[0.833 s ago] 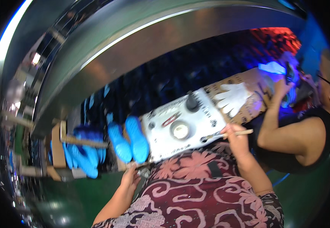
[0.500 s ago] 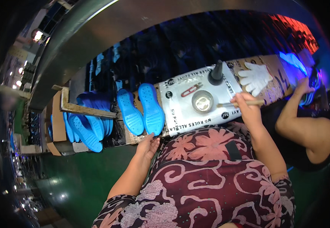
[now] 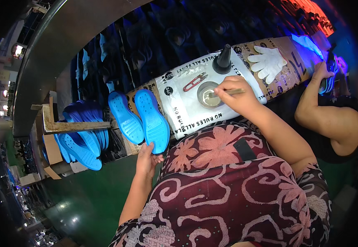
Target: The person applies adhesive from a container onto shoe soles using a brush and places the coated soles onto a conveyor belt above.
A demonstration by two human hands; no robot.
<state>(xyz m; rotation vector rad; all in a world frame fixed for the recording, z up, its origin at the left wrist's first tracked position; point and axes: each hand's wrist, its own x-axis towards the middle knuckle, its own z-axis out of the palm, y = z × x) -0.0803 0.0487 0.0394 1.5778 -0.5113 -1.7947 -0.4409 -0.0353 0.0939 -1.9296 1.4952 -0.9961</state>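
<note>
My left hand (image 3: 147,158) grips the near end of a blue shoe sole (image 3: 152,120) that lies on the bench edge, beside a second blue sole (image 3: 125,117). My right hand (image 3: 237,95) holds a thin brush (image 3: 225,93) whose tip reaches into a small round metal tin (image 3: 209,94). The tin sits on a white printed sheet (image 3: 183,111) covering the bench. Red snips (image 3: 194,82) and a black cone-tipped bottle (image 3: 222,60) lie just beyond the tin.
A stack of blue soles (image 3: 81,138) rests in a wooden rack at the left. A white glove (image 3: 268,62) lies on cardboard at the right, where another person's arm (image 3: 325,117) works under blue light. Dark shoe parts fill the conveyor (image 3: 154,41) behind.
The view has shifted down and closer to the bench. My right hand moved the brush from the bench's right part to the tin. My left hand now holds the blue sole's end.
</note>
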